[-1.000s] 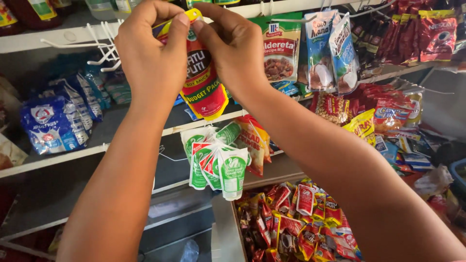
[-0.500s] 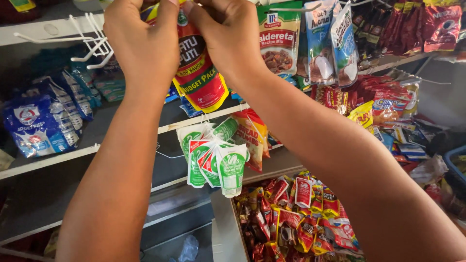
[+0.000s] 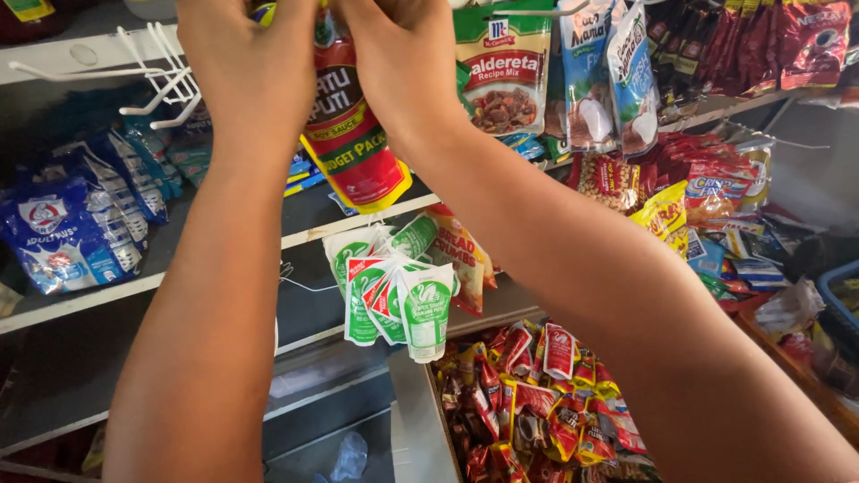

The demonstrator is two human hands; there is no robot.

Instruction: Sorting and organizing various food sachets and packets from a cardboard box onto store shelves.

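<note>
- Since the earlier frames our 2 hands have crept higher, so now they sit right at the top edge and the fingertips are cut off.
- Our left hand (image 3: 250,72) is curled closed at the top of the red sauce pouch (image 3: 351,143), and our right hand (image 3: 403,63) is closed on the other side of it, so both seem to pinch the pouch's upper end, though we can't see the grip itself.
- That pouch hangs straight down between our wrists, in front of the shelf edge, red with a yellow rim at the bottom.
- Left of our left hand, white wire hooks (image 3: 157,76) stick out bare from the rack.
- Below those, blue-and-white packets (image 3: 67,237) hang in a row.
- Under the pouch, a bunch of small green-and-white sachets (image 3: 394,291) dangles, with an orange crumb packet (image 3: 461,255) just behind it.
- Right of our right hand hangs a green recipe-mix packet (image 3: 503,76), then 2 coconut packets (image 3: 608,76).
- Bottom right, a bin of small red and yellow sachets (image 3: 546,402) sits beneath our right forearm.
</note>
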